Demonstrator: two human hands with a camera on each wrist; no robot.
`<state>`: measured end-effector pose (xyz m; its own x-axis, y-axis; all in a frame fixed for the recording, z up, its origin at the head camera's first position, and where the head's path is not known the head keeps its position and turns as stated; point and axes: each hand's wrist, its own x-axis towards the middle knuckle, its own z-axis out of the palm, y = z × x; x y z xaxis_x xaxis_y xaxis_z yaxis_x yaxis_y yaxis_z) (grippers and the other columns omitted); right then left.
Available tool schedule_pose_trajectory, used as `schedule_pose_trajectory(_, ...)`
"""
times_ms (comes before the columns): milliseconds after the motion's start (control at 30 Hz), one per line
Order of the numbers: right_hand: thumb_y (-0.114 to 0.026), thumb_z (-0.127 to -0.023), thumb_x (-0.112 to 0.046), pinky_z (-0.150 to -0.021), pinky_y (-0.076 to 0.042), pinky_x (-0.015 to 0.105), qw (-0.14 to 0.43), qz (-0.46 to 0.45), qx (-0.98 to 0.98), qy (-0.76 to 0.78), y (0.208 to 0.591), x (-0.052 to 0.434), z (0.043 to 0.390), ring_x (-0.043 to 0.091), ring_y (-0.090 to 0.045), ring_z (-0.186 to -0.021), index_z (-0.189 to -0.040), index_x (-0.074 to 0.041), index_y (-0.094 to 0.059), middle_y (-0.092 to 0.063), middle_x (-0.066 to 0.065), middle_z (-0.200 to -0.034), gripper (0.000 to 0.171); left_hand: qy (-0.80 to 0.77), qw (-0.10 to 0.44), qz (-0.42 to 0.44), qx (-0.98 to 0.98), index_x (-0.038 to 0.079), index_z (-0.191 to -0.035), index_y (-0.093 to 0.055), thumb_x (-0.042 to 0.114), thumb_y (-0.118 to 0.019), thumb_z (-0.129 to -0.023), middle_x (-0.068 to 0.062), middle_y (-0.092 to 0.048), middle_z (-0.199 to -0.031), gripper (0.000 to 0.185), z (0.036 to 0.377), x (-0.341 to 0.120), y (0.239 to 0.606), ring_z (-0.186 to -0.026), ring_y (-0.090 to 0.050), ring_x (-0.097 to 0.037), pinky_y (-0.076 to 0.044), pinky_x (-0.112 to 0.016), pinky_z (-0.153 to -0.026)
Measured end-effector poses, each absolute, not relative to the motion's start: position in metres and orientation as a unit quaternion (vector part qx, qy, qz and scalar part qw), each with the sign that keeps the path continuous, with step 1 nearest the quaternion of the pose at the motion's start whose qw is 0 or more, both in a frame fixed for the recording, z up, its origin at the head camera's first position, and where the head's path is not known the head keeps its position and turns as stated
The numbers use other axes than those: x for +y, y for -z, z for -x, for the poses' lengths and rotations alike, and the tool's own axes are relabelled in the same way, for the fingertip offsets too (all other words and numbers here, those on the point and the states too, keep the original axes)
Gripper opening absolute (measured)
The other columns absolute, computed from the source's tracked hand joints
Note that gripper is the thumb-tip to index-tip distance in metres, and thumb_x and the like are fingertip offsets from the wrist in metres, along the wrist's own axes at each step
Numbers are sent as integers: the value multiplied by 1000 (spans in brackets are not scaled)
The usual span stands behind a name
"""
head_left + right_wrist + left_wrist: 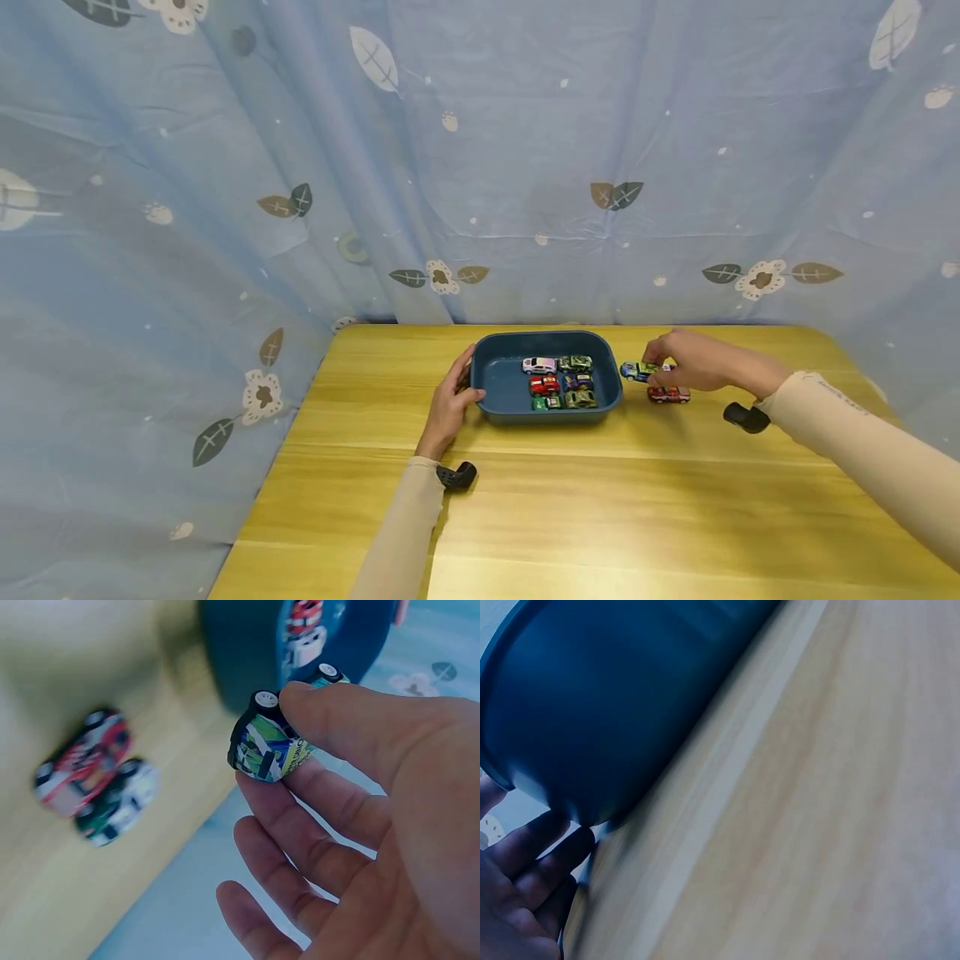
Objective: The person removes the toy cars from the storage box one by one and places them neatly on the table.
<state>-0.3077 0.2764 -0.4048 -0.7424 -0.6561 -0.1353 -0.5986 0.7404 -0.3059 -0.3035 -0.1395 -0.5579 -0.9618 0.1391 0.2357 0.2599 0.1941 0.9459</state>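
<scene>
My left hand [447, 410] holds the left end of a dark blue plastic bin [543, 418], its thumb at the rim and the fingers against the outer wall. Inside the bin stand several toy cars, among them a white one [539, 366], a red one [543, 385] and a camouflage-green one [581, 400]. To the right of the bin, my right hand [693, 360] pinches a blue-and-green toy car [266, 746] between thumb and fingers, raised off the table. Below that hand a red toy car [670, 395] lies beside a green-and-white toy car [120, 806], which the hand mostly hides in the head view.
The wooden table [540, 508] runs back to a blue patterned curtain [525, 167] along its far and left sides. Black wrist devices [457, 476] are on both forearms. The bin's raised wall stands between the cars inside and those on the table.
</scene>
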Motion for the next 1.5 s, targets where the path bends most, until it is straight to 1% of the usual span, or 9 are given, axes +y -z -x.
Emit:
schedule_pose_trajectory(200,-78,-95,-23,-87,-59,46,116,334,929,111,420,306,298,25,-74,-97,-112,-5,-77,-78,1,-105,24,626,56,134,-766,26,-166,-41,10,-63,-89,-17,-56,-157,82,305,-141,557,-140,-58,-38,-48,-48,-111)
schedule_pose_trajectory(367,-81,-91,-22,-84,-59,43,101,336,932,96,436,327,290,20,-73,-91,-104,-9,-78,-77,-4,-99,18,625,52,133,-767,29,-166,-40,10,-63,-88,-15,-56,-158,83,305,-139,557,-142,-57,-37,-47,-52,-112)
schedule_pose_trajectory(600,-84,-88,-22,-85,-58,45,72,320,941,82,461,341,279,22,-68,-93,-109,-8,-78,-75,-2,-100,26,624,51,135,-768,30,-165,-41,10,-63,-90,-12,-54,-160,82,303,-138,560,-146,-54,-35,-43,-59,-115)
schedule_pose_trajectory(867,-89,-83,-24,-85,-57,48,15,300,949,90,477,337,273,25,-66,-95,-108,-11,-80,-75,-3,-101,29,620,29,135,-772,14,-169,-33,2,-59,-92,-25,-49,-160,82,303,-138,556,-143,-53,-46,-47,-49,-111)
schedule_pose_trajectory(967,-91,-81,-22,-85,-58,50,-18,312,946,85,481,336,273,27,-67,-95,-106,-12,-81,-75,-1,-100,29,618,26,133,-775,12,-169,-30,1,-59,-92,-26,-47,-161,83,304,-138,556,-144,-52,-47,-47,-51,-112)
schedule_pose_trajectory(1067,-91,-79,-20,-85,-58,51,-43,320,943,81,485,335,273,28,-67,-94,-105,-12,-81,-75,1,-99,29,624,36,129,-770,16,-168,-34,2,-59,-91,-23,-49,-161,82,305,-137,558,-144,-53,-45,-45,-55,-113)
schedule_pose_trajectory(1200,-91,-78,-20,-84,-58,51,-43,314,945,79,491,334,273,27,-67,-94,-104,-12,-81,-74,1,-98,29,631,48,128,-764,22,-167,-38,4,-61,-91,-18,-53,-160,82,304,-136,559,-143,-55,-40,-45,-55,-113)
schedule_pose_trajectory(1433,-91,-80,-22,-83,-58,49,-38,311,946,82,496,334,271,25,-66,-93,-104,-12,-82,-74,-1,-98,28,629,50,131,-764,29,-166,-41,8,-62,-90,-15,-57,-157,82,302,-137,560,-139,-60,-36,-49,-40,-109)
schedule_pose_trajectory(1500,-91,-80,-22,-83,-58,49,-42,314,945,82,497,334,272,25,-66,-92,-103,-12,-82,-74,-1,-97,27,631,50,131,-763,28,-166,-41,8,-62,-90,-15,-57,-157,82,302,-137,559,-139,-59,-37,-49,-39,-109)
